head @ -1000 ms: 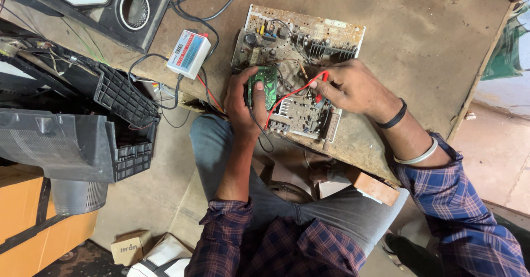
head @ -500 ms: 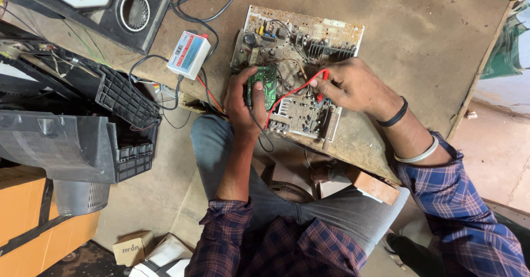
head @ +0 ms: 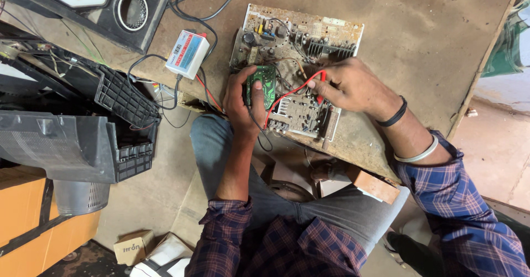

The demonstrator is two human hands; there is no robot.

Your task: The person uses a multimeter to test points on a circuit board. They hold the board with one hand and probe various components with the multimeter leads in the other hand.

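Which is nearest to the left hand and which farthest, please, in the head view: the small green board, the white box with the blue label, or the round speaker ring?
1. Small green board: under the left hand, in its grip.
2. White box: up and to the left, on the table edge.
3. Speaker ring: farthest, top left on the black panel.

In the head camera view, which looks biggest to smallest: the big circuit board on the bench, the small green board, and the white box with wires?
1. Big circuit board, clearly largest.
2. White box.
3. Small green board, though the left hand partly covers it, so this ranking is unsure.
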